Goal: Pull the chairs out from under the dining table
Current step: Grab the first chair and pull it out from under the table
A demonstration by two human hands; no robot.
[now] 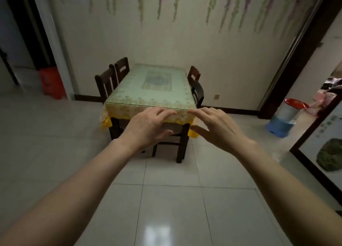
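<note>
Against wall, dining table (pixel 148 86) lengthwise away.

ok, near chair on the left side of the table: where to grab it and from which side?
Probably the top rail of the near left chair, approached from the table's left side. Its backrest stands upright and clear above the tablecloth, while the seat is tucked under the dining table out of sight. Both the left hand and right hand are open and empty, short of the table.
</note>
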